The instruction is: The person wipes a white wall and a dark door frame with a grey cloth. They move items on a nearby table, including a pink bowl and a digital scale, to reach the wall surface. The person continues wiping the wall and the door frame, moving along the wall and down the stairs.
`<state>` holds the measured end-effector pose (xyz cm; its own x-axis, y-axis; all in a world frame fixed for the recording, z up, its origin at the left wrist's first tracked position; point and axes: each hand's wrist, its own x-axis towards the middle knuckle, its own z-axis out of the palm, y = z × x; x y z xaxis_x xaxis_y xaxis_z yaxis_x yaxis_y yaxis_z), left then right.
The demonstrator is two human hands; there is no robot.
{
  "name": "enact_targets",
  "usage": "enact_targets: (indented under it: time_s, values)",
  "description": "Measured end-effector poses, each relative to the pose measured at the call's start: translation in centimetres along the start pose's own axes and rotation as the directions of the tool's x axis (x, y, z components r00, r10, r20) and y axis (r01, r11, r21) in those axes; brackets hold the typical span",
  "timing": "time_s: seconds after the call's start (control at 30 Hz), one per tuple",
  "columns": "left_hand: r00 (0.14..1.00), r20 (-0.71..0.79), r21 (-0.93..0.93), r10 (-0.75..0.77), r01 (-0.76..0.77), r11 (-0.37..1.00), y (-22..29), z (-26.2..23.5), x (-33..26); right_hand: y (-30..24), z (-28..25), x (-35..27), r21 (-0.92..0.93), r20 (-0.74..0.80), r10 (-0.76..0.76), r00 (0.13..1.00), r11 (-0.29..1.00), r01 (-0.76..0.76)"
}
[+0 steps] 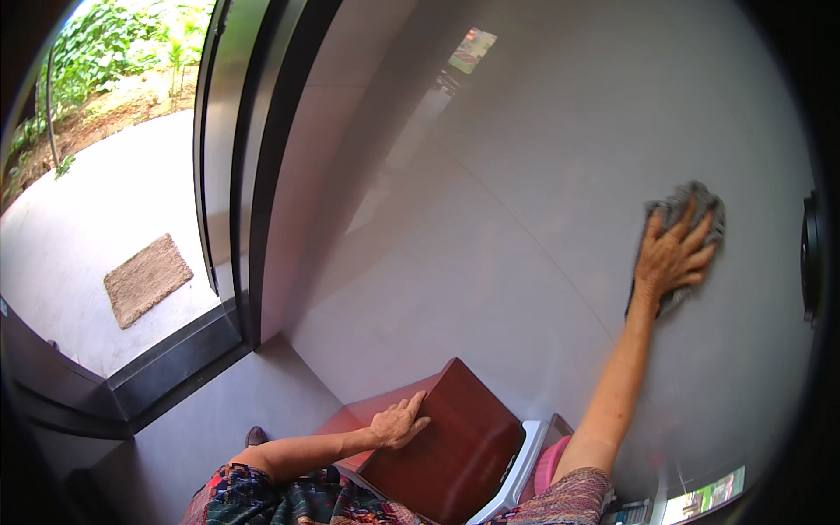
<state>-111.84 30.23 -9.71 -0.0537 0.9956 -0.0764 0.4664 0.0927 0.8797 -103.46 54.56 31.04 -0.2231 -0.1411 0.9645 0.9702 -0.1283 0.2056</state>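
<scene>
My right hand (pixel 670 261) is stretched up and far to the right, fingers spread over a crumpled grey cloth (pixel 710 210). It presses the cloth flat against the glossy light-grey tiled wall (pixel 525 175). Part of the cloth lies hidden under the palm, and its edges stick out around the fingers and wrist. Lower down, my left hand (pixel 400 424) rests on a reddish-brown wooden piece of furniture (pixel 459 446), fingers extended and nothing held in them.
On the left, a dark-framed doorway (pixel 241 175) opens onto pale paving with a brown doormat (pixel 149 280) and green plants. A light grey-blue plastic edge (pixel 516 468) and something pink (pixel 549 462) stand beside the furniture. A black round-edged object (pixel 809 258) sits at the far right.
</scene>
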Motion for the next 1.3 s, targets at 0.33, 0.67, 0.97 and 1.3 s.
enact_targets:
  time_s: [0.33, 0.67, 0.97, 1.3]
  values:
    - [1.0, 0.014, -0.021, 0.004, -0.004, 1.0, -0.3, -0.4, -0.1, -13.6, 0.3, 5.5, 0.087, -0.143, 0.095, 0.985, 0.993, -0.084]
    - [0.999, 0.036, -0.08, 0.029, -0.026, 0.996, -0.2, -0.2, 0.0, -25.7, -5.1, -1.0, 0.446, -0.071, -0.276, 0.958, 0.851, 0.278]
    - [0.999, 0.043, -0.061, 0.032, -0.029, 0.998, -0.1, -0.1, 0.2, -29.4, -6.7, -12.9, 0.739, -0.194, -0.753, 0.629, 0.309, 0.599]
    - [1.0, 0.024, -0.051, 0.011, -0.01, 0.999, 0.0, -0.4, 0.2, -17.6, -5.5, -13.3, 0.705, -0.155, -0.746, 0.647, 0.375, 0.601]
